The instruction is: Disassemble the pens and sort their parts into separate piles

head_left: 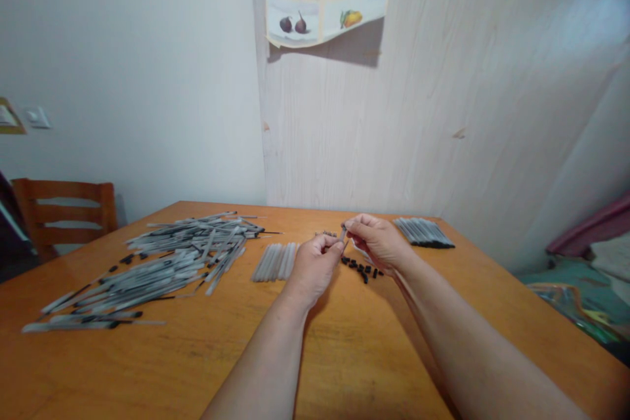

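Observation:
Above the middle of the table, my two hands meet in front of me. My left hand (314,267) is closed around a thin translucent pen barrel (342,234), whose upper end sticks out between thumb and fingers. At that end, the fingertips of my right hand (378,240) pinch a small dark piece, mostly hidden by the fingers. Below the right hand lie several loose short black caps (365,270). Beside my left hand is a row of frosted pen barrels (272,262). Behind the hands, some tiny parts (325,233) stand in a line, too small to name.
A big untidy pile of pen parts (172,269) covers the left of the wooden table (354,367). A neat row of barrels with black ends (424,233) lies at the back right. A wooden chair (69,213) stands at left; the wall (325,131) rises behind.

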Tool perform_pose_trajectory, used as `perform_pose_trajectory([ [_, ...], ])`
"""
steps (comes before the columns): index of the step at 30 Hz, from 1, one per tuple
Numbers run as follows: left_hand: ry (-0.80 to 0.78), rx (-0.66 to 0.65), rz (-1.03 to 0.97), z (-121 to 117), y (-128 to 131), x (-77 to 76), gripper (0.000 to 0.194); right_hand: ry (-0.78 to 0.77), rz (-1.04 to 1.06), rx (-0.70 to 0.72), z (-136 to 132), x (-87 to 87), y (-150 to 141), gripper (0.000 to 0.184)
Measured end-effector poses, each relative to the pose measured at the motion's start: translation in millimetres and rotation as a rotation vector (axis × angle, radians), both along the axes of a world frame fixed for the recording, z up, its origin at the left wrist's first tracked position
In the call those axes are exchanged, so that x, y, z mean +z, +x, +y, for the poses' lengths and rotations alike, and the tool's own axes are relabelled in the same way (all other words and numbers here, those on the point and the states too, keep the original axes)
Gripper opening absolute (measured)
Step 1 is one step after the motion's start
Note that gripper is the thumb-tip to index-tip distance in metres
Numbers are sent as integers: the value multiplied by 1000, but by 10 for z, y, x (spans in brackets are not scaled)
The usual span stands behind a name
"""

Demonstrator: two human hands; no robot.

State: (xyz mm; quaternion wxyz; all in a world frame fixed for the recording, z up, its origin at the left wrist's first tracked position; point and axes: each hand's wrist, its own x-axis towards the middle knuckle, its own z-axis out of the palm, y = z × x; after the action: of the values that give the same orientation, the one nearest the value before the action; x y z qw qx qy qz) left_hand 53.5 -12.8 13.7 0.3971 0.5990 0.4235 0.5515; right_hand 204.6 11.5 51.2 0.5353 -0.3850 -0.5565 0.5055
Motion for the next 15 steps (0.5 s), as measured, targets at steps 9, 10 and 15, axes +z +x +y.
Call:
perform_pose_trajectory([
  [9,157,129,158,42,-19,-24,16,33,-57,-89,-38,4,-90,33],
  [10,172,141,174,40,-23,-22,16,39,-60,-93,-33,-2,-93,32],
  [15,192,174,211,9,-31,8,15,57,-83,-95,-26,-24,-98,33],
])
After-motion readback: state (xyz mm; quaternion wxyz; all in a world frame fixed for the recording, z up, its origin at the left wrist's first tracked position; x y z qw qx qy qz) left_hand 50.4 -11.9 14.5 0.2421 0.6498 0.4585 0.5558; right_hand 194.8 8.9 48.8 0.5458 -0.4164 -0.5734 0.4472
